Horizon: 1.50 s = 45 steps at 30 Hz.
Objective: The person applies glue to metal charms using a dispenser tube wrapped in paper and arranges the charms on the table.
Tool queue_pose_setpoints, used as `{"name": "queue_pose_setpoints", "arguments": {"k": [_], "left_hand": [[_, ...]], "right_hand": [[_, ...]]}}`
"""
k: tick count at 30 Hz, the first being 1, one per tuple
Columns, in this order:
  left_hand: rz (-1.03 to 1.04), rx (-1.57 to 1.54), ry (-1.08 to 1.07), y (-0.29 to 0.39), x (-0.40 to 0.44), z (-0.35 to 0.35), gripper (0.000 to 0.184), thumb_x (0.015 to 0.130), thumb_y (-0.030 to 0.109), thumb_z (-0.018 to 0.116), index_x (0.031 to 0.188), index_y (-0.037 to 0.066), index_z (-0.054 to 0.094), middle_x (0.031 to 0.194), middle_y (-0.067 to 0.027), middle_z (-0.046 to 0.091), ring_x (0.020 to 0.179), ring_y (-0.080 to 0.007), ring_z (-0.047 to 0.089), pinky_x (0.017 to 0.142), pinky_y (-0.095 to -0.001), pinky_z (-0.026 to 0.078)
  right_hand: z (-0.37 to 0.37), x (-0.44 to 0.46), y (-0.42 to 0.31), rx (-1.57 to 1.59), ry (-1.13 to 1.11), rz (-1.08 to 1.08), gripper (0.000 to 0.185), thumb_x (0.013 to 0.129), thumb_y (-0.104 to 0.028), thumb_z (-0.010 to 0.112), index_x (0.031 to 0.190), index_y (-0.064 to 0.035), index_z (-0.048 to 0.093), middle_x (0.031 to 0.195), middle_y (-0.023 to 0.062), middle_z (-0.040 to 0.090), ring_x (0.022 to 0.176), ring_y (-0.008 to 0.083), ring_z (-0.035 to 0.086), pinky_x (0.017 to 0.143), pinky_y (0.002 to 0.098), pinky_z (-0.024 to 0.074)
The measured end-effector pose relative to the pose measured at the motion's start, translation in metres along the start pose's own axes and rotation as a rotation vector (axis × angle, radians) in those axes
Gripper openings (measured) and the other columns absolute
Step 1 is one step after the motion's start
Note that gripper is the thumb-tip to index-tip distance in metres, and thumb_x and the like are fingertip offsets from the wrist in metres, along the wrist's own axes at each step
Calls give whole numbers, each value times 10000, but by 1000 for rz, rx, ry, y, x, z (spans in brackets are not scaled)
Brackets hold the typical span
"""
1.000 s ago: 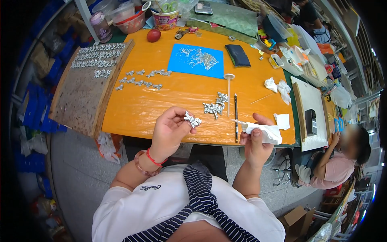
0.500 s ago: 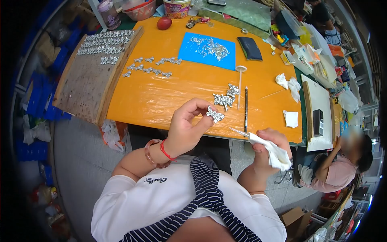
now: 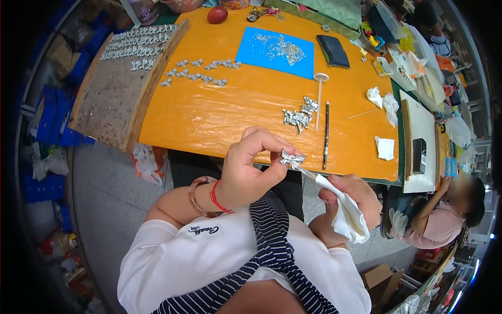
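Note:
My left hand [image 3: 250, 170] pinches a small silver figure-like piece [image 3: 291, 158] between thumb and fingertips, above the table's front edge. White tissue [image 3: 349, 222] is gripped in my right hand [image 3: 361, 196], wrapped round a thin, pale pointed tool [image 3: 308, 174] whose body is mostly hidden. The tool's tip reaches the underside of the silver piece; whether it touches, I cannot tell. Just beyond, a cluster of similar silver pieces [image 3: 298, 120] lies on the orange tabletop [image 3: 209, 118]. Beside it are a white stick with a round end [image 3: 319, 104] and a dark pencil [image 3: 327, 136].
A blue sheet [image 3: 251, 55] bears loose shiny bits. Silver pieces stand in rows on the table and on a wooden board [image 3: 112, 94] at left. A dark pouch [image 3: 333, 51], crumpled tissues [image 3: 389, 107] and a red fruit [image 3: 217, 15] lie around. Another person [image 3: 444, 209] sits at right.
My hands have come closer together, bringing the tool's tip up to the silver piece. The piece has turned in my left fingers. The view has shifted slightly downward.

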State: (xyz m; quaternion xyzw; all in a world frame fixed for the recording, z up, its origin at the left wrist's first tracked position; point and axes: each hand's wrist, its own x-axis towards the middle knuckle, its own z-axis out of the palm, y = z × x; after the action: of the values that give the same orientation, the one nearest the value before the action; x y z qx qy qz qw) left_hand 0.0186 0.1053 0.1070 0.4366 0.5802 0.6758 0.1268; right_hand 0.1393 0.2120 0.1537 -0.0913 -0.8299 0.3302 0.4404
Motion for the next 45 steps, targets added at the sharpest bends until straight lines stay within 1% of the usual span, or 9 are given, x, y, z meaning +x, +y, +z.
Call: {"name": "queue_pose_setpoints", "arguments": {"k": [9, 10, 12, 21, 27, 37, 39, 43, 45], "left_hand": [[29, 47, -16, 0, 1, 0, 152, 694, -17, 520, 801, 75, 463, 796, -75, 615, 759, -121, 548, 838, -344, 257], [34, 48, -14, 0, 1, 2, 152, 694, -17, 520, 801, 75, 463, 796, -75, 615, 759, -121, 548, 838, -344, 257], [75, 28, 98, -2, 3, 5, 153, 634, -17, 535, 754, 79, 535, 770, -16, 612, 561, -83, 475, 729, -262, 306], [119, 74, 115, -3, 2, 5, 162, 631, -30, 527, 744, 87, 525, 764, -4, 617, 517, -66, 471, 731, -268, 297], [110, 62, 109, -1, 2, 5, 165, 635, -33, 524, 744, 91, 524, 768, 1, 615, 512, -63, 462, 729, -273, 297], [86, 81, 100, 0, 0, 4, 159, 636, -32, 526, 741, 88, 528, 763, -4, 616, 503, -62, 453, 723, -265, 298], [88, 109, -2, -1, -1, 1, 145, 685, -19, 530, 782, 75, 476, 784, -61, 618, 688, -84, 533, 757, -308, 273], [80, 105, 8, 0, -1, 3, 143, 683, -19, 530, 778, 74, 477, 784, -60, 618, 690, -85, 533, 755, -306, 274], [76, 62, 78, -1, -1, 6, 138, 639, -16, 530, 736, 82, 527, 770, -10, 619, 498, -67, 447, 718, -259, 301]], "right_hand": [[1, 0, -1, -58, -27, -30, 293, 622, -236, 715, 722, -7, 563, 566, 80, 556, 461, 144, 511, 434, 215, 385], [2, -1, -3, -56, -30, 19, 289, 623, -239, 714, 713, -9, 565, 557, 74, 548, 457, 144, 507, 433, 218, 382], [2, 1, -4, -52, -31, 64, 286, 625, -243, 713, 705, -11, 567, 547, 68, 540, 454, 144, 503, 431, 221, 380], [3, 4, -13, -153, -54, 28, 257, 630, -233, 711, 643, -17, 571, 533, 72, 524, 452, 178, 503, 440, 246, 394], [5, 1, -13, -116, 11, 10, 221, 635, -199, 709, 648, -22, 578, 530, 76, 522, 453, 187, 502, 447, 247, 399], [2, 2, -17, -148, -78, 49, 195, 635, -172, 707, 638, -21, 584, 526, 78, 516, 447, 179, 488, 436, 242, 382], [2, 2, -16, -139, -58, 21, 194, 637, -169, 706, 639, -21, 581, 526, 77, 516, 445, 178, 485, 431, 242, 379], [1, 3, -15, -164, -96, 12, 206, 636, -168, 708, 644, -20, 565, 525, 73, 518, 437, 170, 480, 424, 241, 375], [3, 1, -14, -138, -68, 8, 209, 634, -168, 709, 641, -21, 560, 526, 72, 519, 435, 168, 478, 421, 240, 371]]}}
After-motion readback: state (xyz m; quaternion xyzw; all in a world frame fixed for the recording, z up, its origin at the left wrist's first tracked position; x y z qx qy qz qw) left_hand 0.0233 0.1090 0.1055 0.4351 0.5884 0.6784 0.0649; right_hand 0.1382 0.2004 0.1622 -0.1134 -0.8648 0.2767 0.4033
